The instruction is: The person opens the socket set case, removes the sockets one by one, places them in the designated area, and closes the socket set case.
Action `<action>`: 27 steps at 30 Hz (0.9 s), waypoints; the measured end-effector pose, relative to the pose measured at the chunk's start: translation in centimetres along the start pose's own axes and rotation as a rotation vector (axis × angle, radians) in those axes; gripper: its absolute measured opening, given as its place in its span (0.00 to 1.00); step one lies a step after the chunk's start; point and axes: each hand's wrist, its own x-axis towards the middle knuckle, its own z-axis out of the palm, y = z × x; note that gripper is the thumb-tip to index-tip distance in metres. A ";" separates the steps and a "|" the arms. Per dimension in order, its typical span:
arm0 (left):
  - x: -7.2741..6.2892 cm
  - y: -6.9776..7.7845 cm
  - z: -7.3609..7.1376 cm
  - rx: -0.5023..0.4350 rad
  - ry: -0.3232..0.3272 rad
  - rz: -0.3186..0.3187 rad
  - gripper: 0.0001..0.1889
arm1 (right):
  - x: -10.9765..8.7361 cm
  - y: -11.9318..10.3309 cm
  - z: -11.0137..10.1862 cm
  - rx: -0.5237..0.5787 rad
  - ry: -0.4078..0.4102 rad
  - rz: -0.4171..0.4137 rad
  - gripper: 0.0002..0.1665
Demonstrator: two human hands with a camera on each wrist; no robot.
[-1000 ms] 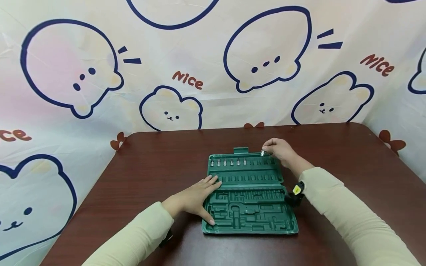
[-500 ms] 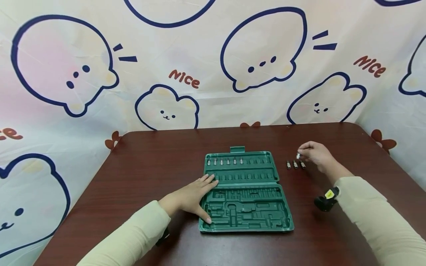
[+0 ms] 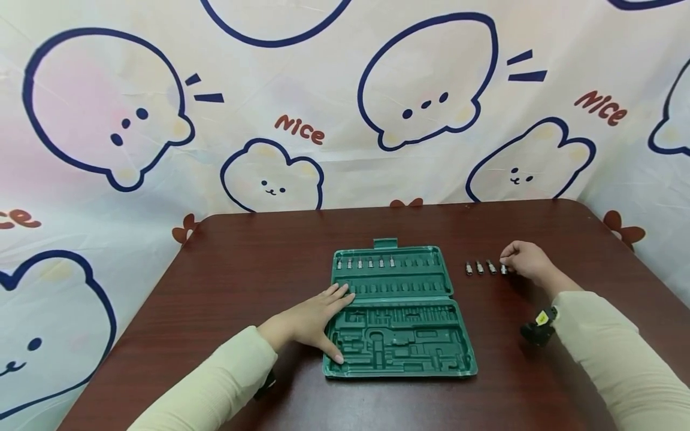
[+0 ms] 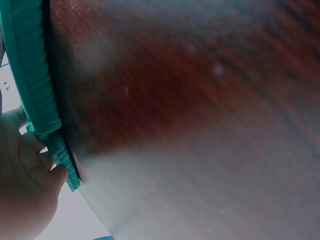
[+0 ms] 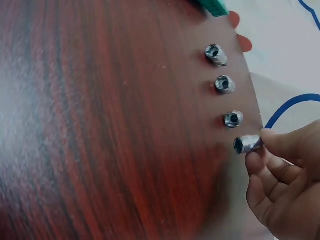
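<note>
My left hand (image 3: 315,320) rests with spread fingers on the left edge of an open green socket-set case (image 3: 399,372). In the left wrist view, the case's ribbed side (image 4: 35,75) runs beside that hand. My right hand (image 3: 528,263) pinches a small silver bit socket (image 5: 246,144) between thumb and finger, at the right end of a row. Three similar bit sockets (image 5: 225,84) lie on the table to its left, apart from each other. Several more bit sockets (image 3: 371,263) sit in the left part of the lid's upper row of slots.
The dark wood-grain table (image 3: 259,251) carries the case near its middle. A patterned cloth (image 3: 345,90) hangs behind the table's back edge. The case's latch flap (image 3: 385,243) sticks out at the far side.
My right hand has carried the bit socket from above the lid rightwards, then lowered it to the end of the row. My left hand stays on the case.
</note>
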 end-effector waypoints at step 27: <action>0.2 -0.1 0.2 0.000 0.002 -0.003 0.58 | 0.2 -1.1 0.3 -0.065 0.076 0.030 0.14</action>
